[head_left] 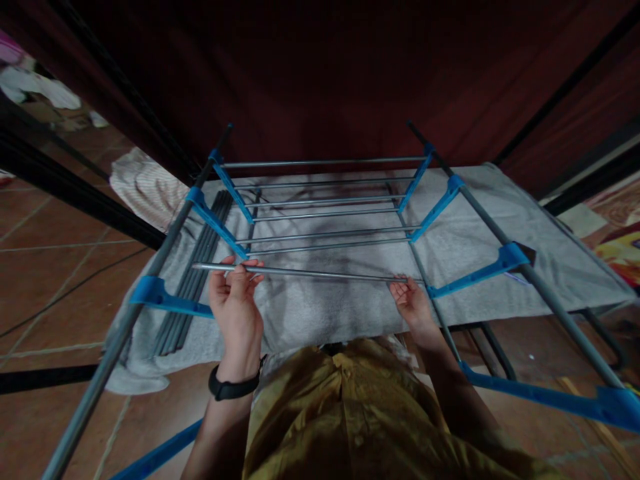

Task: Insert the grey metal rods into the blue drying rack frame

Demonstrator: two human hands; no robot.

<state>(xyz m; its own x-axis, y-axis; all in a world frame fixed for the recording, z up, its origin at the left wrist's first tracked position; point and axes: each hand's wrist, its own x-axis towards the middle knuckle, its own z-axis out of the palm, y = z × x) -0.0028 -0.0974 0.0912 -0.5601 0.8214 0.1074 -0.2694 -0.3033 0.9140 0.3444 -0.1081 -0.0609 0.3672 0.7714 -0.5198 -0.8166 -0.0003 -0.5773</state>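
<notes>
A thin grey metal tube (320, 274) lies level between my two hands. My left hand (235, 293), with a black band on its wrist, pinches the tube close to its left end, which sticks out past the fingers. At the other end, my right hand (411, 300) has its fingers closed around the tube. Around it stands a rack frame of grey poles (173, 233) and blue plastic brackets (173, 300). Several crossbars (325, 234) span the frame's far part. The tube's right end is near a blue bracket (475, 273) on the right.
A bundle of loose grey tubes (193, 293) rests on the left of the grey cloth (320, 307). Dark red fabric (320, 80) hangs behind the rack. Black bars (75, 180) cross at the left over a tiled floor (55, 280). Striped cloth (147, 190) lies at the left.
</notes>
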